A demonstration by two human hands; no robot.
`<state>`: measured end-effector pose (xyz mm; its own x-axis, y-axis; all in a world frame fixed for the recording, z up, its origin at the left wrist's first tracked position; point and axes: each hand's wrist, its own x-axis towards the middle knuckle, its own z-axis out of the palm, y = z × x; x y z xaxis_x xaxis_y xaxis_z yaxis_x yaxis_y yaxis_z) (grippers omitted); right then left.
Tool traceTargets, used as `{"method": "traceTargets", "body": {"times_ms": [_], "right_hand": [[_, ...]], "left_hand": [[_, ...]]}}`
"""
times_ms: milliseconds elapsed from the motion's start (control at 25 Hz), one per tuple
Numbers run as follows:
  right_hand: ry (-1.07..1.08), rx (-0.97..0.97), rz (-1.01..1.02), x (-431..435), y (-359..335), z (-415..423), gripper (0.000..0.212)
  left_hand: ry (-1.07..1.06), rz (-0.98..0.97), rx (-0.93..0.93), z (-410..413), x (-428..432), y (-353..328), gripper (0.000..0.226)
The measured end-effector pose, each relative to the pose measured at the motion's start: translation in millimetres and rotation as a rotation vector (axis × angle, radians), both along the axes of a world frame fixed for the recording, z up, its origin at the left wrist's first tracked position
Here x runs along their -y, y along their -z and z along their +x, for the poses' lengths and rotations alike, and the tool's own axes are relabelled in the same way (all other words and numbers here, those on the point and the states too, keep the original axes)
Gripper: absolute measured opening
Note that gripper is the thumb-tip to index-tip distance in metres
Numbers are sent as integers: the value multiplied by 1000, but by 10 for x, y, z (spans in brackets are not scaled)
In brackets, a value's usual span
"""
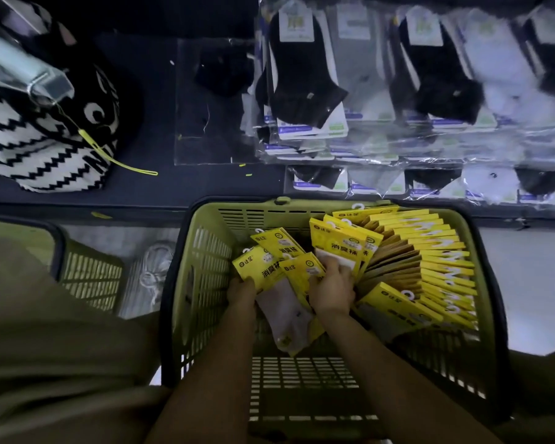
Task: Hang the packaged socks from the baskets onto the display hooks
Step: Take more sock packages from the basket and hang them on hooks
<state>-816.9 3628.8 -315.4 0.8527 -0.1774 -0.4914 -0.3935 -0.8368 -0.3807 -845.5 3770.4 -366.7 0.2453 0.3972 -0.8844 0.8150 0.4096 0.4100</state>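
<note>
A shop: rows of bagged socks (398,91) hang on display at the far right, above a green shopping basket (205,251) full of yellow-carded sock packs (430,251).

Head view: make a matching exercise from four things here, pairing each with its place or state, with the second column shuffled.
Column one:
1. left hand
2. right hand
3. zigzag knit item
4. black ankle socks

Column two:
A. hang in clear wrap above the green basket
B. holds a fan of yellow sock packs
C. lies on the dark shelf at far left
D. grips a yellow pack beside the upright row

Pairs: 1-B, 2-D, 3-C, 4-A.
</note>
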Motion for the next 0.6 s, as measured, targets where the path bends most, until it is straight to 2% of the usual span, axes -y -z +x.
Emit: {"method": "traceTargets", "body": {"times_ms": [160,280,360,440,520,600], "right_hand": [[-16,43,178,-31,-62,20,41],[-123,129,287,112,-156,-116,43],[-117,150,348,237,-233,-162,39],[-90,86,397,302,-287,-110,32],[-84,-32,490,277,-350,-59,28],[-108,-82,505,236,-393,-82,27]], "left_hand": [[-90,78,2,-152,-34,-54,34],[-221,54,87,-226,-9,-189,31],[-272,20,180,-242,-5,-280,32],[-354,-47,295,-233,0,-392,31],[-441,-133,334,-171,-10,-531,26],[-416,-197,358,-106,31,-695,36]]}}
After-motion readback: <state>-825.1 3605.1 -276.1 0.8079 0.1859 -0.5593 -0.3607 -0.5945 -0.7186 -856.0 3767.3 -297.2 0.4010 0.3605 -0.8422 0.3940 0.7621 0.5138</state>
